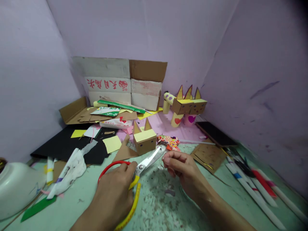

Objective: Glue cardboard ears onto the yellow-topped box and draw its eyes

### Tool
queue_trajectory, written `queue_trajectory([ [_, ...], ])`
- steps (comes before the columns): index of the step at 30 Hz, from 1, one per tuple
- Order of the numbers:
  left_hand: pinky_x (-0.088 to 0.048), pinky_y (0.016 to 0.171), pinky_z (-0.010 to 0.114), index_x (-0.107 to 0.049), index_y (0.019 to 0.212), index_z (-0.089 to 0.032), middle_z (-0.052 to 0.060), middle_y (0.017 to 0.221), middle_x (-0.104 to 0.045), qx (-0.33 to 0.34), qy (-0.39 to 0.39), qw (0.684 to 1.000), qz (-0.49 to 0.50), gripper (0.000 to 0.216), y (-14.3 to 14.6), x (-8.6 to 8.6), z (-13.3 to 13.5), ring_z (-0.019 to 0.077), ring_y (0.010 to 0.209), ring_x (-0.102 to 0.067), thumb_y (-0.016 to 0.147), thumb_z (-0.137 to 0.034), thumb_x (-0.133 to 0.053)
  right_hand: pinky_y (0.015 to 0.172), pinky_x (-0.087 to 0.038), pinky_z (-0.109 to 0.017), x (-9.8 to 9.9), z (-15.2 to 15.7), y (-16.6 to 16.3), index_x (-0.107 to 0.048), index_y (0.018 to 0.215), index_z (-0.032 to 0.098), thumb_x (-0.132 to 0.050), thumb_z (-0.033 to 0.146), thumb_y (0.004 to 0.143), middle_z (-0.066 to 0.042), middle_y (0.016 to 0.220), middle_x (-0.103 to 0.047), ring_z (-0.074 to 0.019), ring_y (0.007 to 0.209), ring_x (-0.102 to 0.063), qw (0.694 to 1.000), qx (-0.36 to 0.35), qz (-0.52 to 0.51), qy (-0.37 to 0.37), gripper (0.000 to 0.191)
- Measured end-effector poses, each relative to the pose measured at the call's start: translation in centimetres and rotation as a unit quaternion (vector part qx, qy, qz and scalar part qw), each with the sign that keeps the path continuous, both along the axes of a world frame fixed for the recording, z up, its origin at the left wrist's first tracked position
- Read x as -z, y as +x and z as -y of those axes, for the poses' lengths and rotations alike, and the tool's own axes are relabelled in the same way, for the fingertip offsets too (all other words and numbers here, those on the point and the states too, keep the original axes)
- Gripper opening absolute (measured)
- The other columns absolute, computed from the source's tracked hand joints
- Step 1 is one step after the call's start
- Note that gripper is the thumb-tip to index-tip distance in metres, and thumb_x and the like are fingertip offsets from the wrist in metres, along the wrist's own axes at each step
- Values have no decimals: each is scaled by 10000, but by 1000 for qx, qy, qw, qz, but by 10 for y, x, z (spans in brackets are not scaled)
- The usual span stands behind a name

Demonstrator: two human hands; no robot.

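My left hand (113, 195) is closed around the scissors (149, 159), which have one red and one yellow handle. Their metal blades point up and to the right, toward my right hand (179, 165). Thumb and fingertips of that hand are pinched together near the blade tips; a tiny pale bit may be between them, too small to name. Just beyond the blades sits a small cardboard box (145, 144) with a pale yellow top, two pointed ears and dotted eyes. A colourful patterned scrap (168, 141) lies behind the blade tips.
Box-headed cardboard animals (190, 106) stand at the back right. An opened carton (109, 85) leans on the wall, with paper scraps before it. Markers (255, 195) and a brown cardboard piece (209, 155) lie right. A white rounded object (19, 189) stands left.
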State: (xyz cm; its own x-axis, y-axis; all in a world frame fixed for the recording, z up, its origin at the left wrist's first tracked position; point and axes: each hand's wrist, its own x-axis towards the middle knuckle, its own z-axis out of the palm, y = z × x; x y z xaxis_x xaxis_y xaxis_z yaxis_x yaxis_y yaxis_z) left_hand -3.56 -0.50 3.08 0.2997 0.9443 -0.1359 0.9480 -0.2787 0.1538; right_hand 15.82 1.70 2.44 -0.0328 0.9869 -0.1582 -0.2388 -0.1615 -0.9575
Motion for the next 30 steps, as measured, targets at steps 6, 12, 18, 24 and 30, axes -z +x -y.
queue_trajectory([
  [6, -414, 632, 344, -550, 1041, -218, 87, 904, -641, 17, -18, 999, -36, 435, 3, -1, 0, 275, 795, -618, 657, -54, -430, 409, -264, -216, 1, 0, 0, -646, 573, 148, -700, 274, 562, 27, 480, -538, -67, 392, -385, 1000, -2, 6, 2, 138],
  [12, -439, 676, 299, -556, 958, -229, 56, 864, -655, -28, -22, 998, 49, 284, 1, -2, 1, 238, 839, -626, 729, -103, -444, 404, -249, -216, 1, 0, 0, -652, 576, 144, -711, 289, 556, 16, 496, -562, -62, 384, -384, 1000, 0, -5, -6, 157],
  [18, -463, 682, 297, -560, 954, -243, 45, 867, -675, -25, -28, 981, 193, 228, 2, -10, 3, 230, 820, -627, 779, -150, -447, 408, -228, -215, 4, 1, -1, -655, 567, 140, -713, 309, 570, 8, 496, -571, -57, 382, -371, 1000, 12, 1, -19, 179],
  [24, -481, 669, 280, -559, 965, -226, 42, 879, -669, 9, -25, 962, 270, 225, 6, -11, 8, 199, 776, -612, 790, -154, -438, 406, -185, -215, 11, 3, -9, -641, 573, 138, -693, 332, 604, 23, 488, -543, -51, 390, -321, 999, 18, 33, -28, 204],
  [30, -499, 739, 348, -497, 1131, -202, 87, 944, -639, 32, 2, 967, 252, 356, 8, 0, 13, 242, 858, -600, 788, -174, -406, 418, -192, -219, 15, 4, -13, -534, 513, 166, -674, 368, 643, 73, 407, -385, -59, 397, -280, 998, 59, 22, 1, 278],
])
